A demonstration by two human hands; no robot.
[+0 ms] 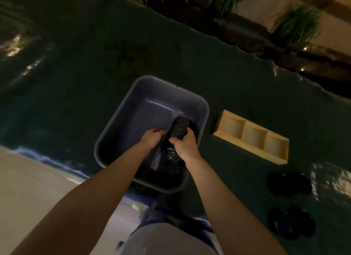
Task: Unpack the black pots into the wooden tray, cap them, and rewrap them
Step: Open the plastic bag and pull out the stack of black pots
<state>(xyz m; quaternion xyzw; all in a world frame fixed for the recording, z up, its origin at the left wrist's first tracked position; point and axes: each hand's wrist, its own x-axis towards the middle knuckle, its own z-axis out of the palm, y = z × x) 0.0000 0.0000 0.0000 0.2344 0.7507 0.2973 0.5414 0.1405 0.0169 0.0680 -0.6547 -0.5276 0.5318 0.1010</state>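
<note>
A: Start at the grip. What do the hands have?

B: Both hands are closed on the long black bundle of pots in clear crinkled wrap. The right hand clasps its right flank; the left hand pinches the film on its left side. The bundle lies slanted inside the grey rounded plastic tub, its far end raised.

A: And the risk?

B: The film looks slick and loose. If the left hand pulls it while the right holds only the wrap, I judge the stack could slide out and scatter in the tub. The light is dim too, so the film's seam is hard to find.

A: Where must the pots go?

B: To the pale wooden tray with three square compartments, which sits on the dark green worktop just right of the tub, all compartments bare. The tub wall stands between them; a pot carried low could knock it.

A: Anything else nearby?

B: Two clusters of round black shapes, perhaps the caps, lie near right. They are blurred; I cannot tell for sure. A sweeping forearm could brush them.
</note>
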